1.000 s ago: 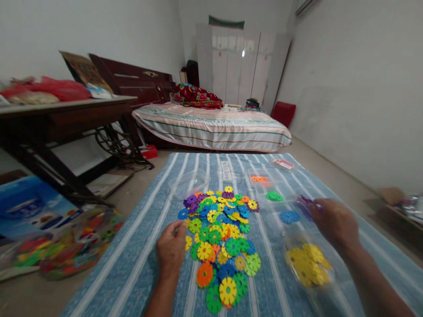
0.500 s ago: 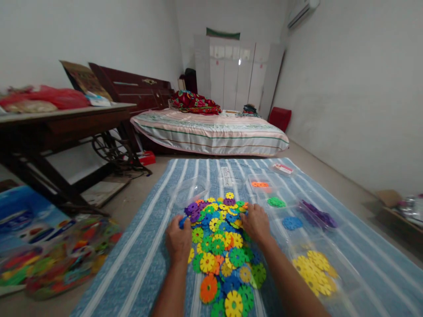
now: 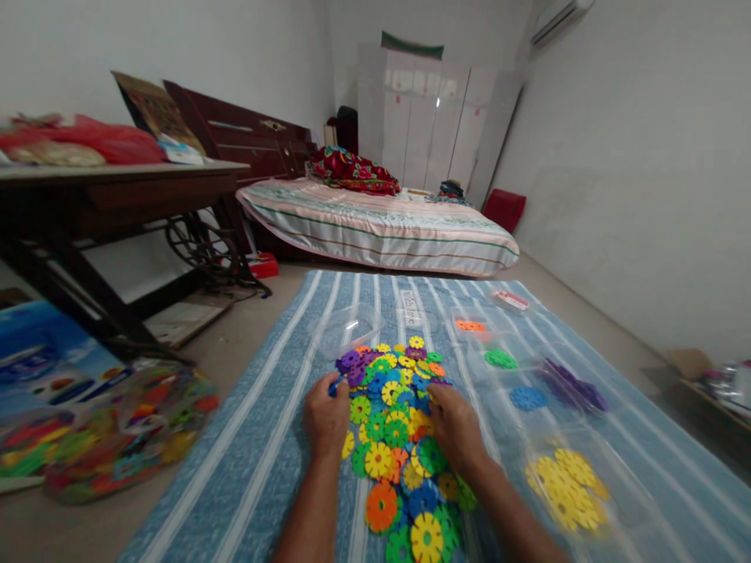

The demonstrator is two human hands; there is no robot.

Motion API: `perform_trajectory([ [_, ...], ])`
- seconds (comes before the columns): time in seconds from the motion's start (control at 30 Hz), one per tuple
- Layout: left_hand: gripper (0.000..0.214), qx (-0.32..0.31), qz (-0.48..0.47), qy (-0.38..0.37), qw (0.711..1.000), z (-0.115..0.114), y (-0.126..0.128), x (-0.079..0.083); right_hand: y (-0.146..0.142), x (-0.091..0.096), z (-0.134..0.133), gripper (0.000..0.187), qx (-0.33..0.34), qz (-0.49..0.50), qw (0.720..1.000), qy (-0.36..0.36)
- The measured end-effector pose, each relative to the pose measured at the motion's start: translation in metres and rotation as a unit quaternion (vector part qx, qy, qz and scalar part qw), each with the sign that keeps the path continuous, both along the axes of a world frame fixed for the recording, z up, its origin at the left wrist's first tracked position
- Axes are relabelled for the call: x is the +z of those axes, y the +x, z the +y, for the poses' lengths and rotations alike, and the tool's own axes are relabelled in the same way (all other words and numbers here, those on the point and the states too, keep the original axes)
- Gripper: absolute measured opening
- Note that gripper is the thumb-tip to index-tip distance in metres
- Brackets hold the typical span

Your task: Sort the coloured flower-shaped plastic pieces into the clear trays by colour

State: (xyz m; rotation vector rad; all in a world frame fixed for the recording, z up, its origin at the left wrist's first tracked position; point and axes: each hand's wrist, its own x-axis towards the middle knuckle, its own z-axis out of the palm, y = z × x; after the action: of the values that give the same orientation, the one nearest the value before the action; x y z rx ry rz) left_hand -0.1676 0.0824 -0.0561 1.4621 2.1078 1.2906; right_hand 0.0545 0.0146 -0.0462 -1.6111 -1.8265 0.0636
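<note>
A heap of colourful flower-shaped plastic discs lies on a blue striped mat. My left hand rests at the heap's left edge, fingers curled, pinching a small blue disc. My right hand lies on the heap's right side, fingers bent down among the discs; whether it holds one is hidden. Clear containers to the right hold sorted discs: yellow, purple, blue, green and orange.
An empty clear tub sits behind the heap. A bag of more toy pieces lies on the floor at left, under a dark wooden table. A bed stands beyond the mat, a wardrobe behind it.
My right hand came back from the purple container at the right and settled on the heap. My left hand moved forward a little along the heap's left edge.
</note>
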Motion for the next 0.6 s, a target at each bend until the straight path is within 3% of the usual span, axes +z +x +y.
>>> perform_trajectory([
  [0.2,0.026,-0.004,0.002,0.004,1.0,0.001,-0.001,-0.003,-0.018,0.01,-0.035,0.023,0.126,0.026,0.99,0.06],
  [0.33,0.028,-0.011,0.011,-0.005,1.0,0.002,-0.001,-0.003,-0.003,0.018,-0.024,0.023,0.034,0.022,0.998,0.051],
  [0.43,0.027,-0.011,0.011,-0.012,1.0,0.003,-0.001,-0.002,0.008,0.024,-0.002,0.022,-0.057,-0.03,0.997,-0.048],
  [0.53,0.026,-0.009,0.008,-0.014,1.0,0.003,-0.001,-0.002,0.008,0.026,0.014,0.027,-0.075,-0.051,0.986,-0.137],
  [0.6,0.024,-0.009,0.008,-0.008,1.0,0.003,-0.001,-0.002,0.004,0.024,0.017,0.024,-0.068,-0.028,0.986,-0.15],
])
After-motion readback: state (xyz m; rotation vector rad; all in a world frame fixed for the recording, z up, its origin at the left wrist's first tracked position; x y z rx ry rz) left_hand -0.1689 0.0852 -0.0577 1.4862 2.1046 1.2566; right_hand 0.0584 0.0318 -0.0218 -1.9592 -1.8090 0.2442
